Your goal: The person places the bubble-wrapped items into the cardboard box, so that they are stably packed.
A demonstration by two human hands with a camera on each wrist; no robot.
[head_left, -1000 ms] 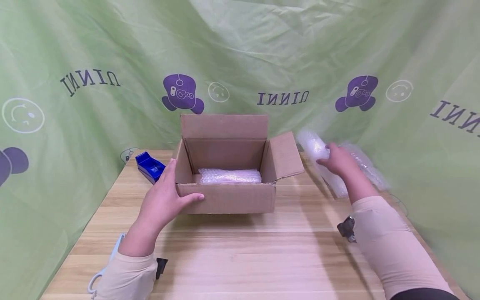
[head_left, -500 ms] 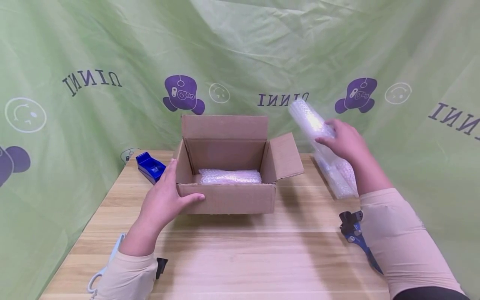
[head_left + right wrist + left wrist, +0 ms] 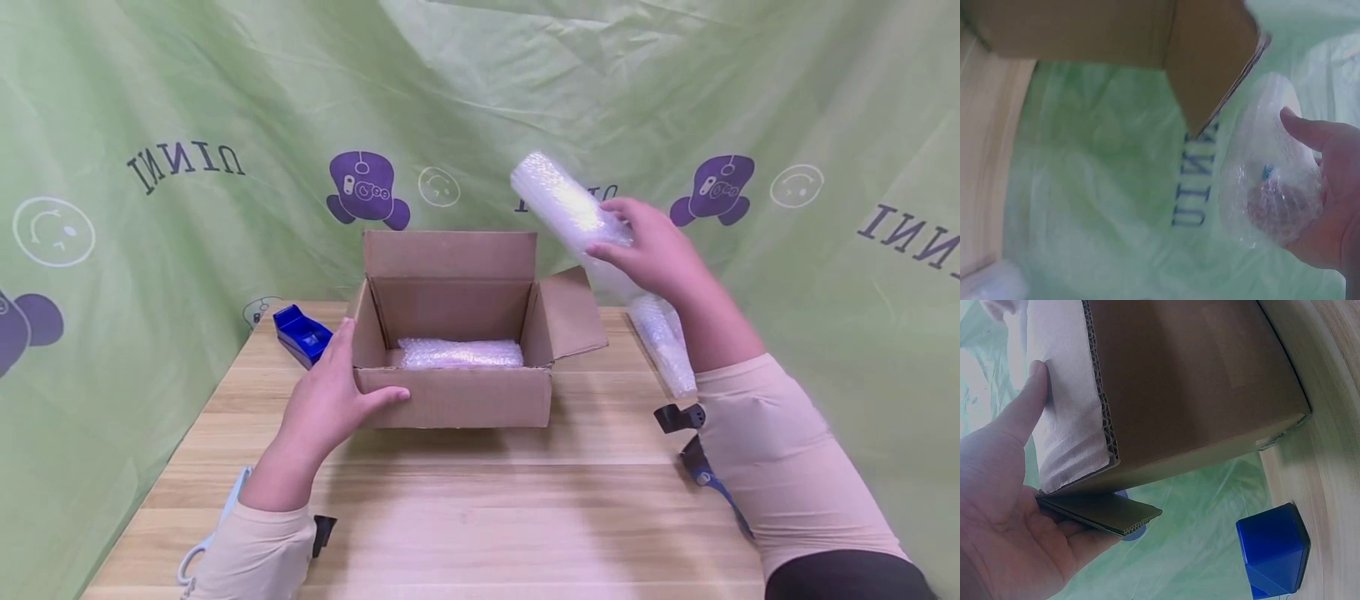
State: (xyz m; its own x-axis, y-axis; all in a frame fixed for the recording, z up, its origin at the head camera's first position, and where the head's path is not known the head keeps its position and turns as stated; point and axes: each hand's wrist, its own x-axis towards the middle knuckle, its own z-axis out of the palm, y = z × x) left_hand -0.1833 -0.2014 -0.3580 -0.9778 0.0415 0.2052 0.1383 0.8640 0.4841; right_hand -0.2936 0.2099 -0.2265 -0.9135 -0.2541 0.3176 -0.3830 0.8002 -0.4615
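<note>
An open cardboard box [image 3: 457,400] stands on the table, with one bubble-wrapped bundle [image 3: 461,353] lying inside. My left hand [image 3: 322,408] grips its front left corner. In the left wrist view the thumb [image 3: 1034,394] lies on the front flap and the fingers are behind the side flap. Over the table, right of the box, my right hand [image 3: 660,250] holds a long bubble-wrapped bundle [image 3: 558,200], tilted with its far end up and to the left. Through the wrap in the right wrist view something reddish shows; its kind is unclear.
Behind the right hand, another bubble-wrapped bundle [image 3: 663,346] lies on the table. A blue tape dispenser [image 3: 302,335] sits left of the box. A light blue handled tool [image 3: 234,500] is partly under the left arm, a dark blue item [image 3: 723,496] beside the right sleeve. Green cloth hangs behind.
My right hand has lifted the bubble-wrapped bundle from the table's right side and carried it up and left toward the box. The left hand and the box have stayed still.
</note>
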